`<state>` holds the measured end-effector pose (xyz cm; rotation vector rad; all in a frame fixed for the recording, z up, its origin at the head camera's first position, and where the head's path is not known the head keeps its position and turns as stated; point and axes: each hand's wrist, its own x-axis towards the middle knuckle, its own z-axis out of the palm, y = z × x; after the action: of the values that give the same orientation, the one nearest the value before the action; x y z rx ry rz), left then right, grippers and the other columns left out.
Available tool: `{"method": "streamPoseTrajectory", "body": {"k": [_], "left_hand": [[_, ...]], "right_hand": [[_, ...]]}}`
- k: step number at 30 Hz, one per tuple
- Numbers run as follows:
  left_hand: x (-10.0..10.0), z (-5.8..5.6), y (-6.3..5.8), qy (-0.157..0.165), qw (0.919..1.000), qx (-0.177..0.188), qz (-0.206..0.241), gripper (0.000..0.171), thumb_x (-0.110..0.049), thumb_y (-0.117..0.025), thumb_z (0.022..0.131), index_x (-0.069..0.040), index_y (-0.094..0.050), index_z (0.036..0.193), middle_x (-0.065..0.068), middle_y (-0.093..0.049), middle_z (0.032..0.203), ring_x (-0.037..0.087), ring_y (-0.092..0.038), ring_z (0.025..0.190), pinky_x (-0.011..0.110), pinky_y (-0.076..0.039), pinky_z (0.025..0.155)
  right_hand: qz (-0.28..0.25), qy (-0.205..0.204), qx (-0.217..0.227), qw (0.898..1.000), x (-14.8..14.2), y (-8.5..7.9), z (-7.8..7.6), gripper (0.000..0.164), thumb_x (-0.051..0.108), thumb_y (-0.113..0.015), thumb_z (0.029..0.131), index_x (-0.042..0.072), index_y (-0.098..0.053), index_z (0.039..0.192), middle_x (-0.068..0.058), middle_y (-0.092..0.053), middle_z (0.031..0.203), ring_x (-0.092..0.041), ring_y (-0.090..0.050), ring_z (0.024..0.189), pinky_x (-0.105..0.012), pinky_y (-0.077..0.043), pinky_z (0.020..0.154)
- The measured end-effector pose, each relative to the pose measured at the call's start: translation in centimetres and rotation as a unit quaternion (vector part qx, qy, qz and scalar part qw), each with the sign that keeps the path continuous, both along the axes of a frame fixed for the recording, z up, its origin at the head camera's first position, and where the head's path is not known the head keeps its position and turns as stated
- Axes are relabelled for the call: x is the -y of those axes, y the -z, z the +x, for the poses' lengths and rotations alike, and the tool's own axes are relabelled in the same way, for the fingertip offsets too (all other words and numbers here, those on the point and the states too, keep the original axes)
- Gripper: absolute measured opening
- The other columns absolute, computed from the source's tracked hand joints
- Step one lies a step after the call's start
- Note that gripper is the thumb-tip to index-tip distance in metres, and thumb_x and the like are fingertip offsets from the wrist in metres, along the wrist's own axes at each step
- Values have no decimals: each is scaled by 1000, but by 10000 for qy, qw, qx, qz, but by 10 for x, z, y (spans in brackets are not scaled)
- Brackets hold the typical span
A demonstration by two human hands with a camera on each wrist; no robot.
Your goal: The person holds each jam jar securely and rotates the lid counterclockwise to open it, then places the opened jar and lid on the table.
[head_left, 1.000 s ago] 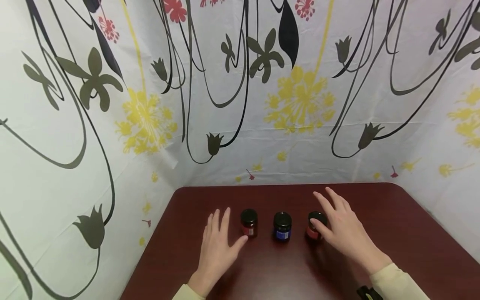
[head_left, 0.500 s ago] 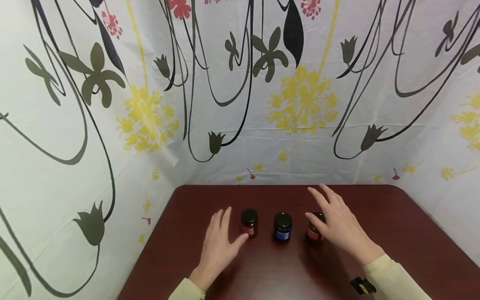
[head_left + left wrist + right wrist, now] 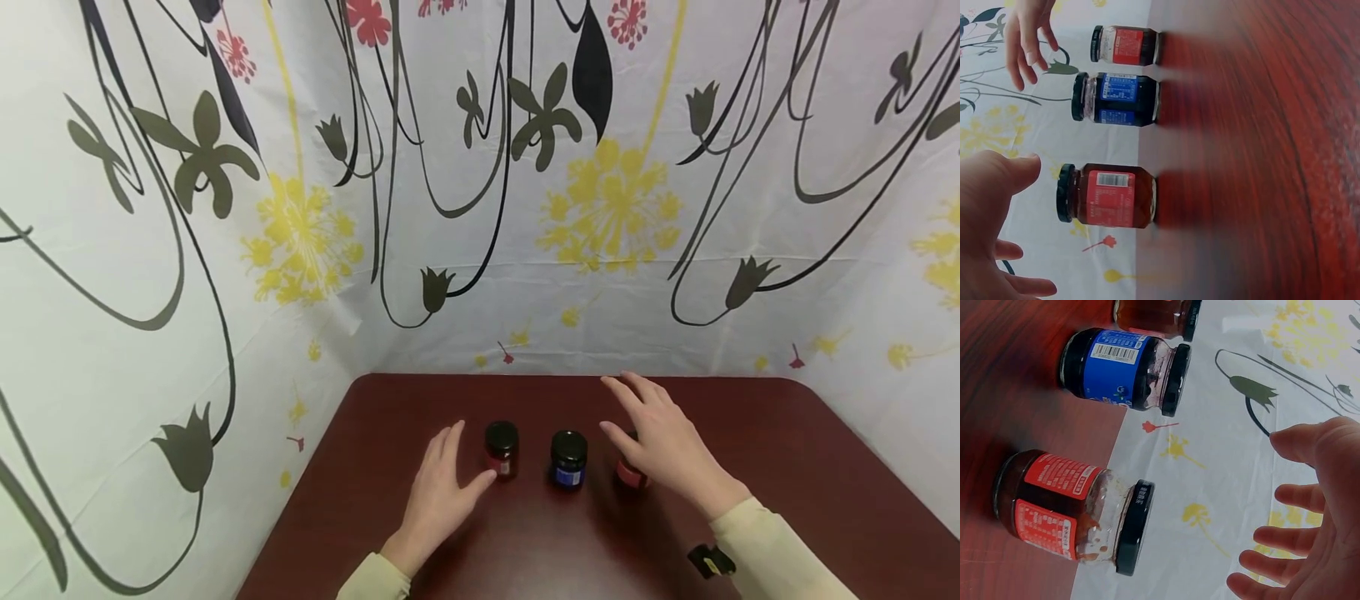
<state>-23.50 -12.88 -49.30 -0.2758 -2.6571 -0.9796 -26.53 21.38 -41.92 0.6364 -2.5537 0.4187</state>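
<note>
1. Right hand [image 3: 670,443] has slid left over the last second and now hides more of right red jar [image 3: 631,477] in the head view. Fingers spread, empty, held above that jar.
2. Left hand [image 3: 437,504]: also spread and empty, just left of left red jar [image 3: 502,450]. Left wrist view shows a gap between thumb and jar.
3. Blue jar [image 3: 569,460] sits between the two red ones. All three upright, dark-lidded, standing apart in a row on table [image 3: 540,550].
4. Cloth [image 3: 480,242] behind: white, floral print.
</note>
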Motion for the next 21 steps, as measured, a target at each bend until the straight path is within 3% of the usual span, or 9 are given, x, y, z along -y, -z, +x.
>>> {"method": "streamPoseTrajectory", "body": {"k": [21], "left_hand": [[-8,-20,18,227,9948,357,928,87,-50,-78,85,-21,-36,156,7,-42,154,32,-45,137,58,-42,102]], "right_hand": [[-6,-138,2,9999,15,-9,-7,65,36,-70,94,19,-45,151,-21,-41,150,-41,-41,135,-63,-46,91]]}}
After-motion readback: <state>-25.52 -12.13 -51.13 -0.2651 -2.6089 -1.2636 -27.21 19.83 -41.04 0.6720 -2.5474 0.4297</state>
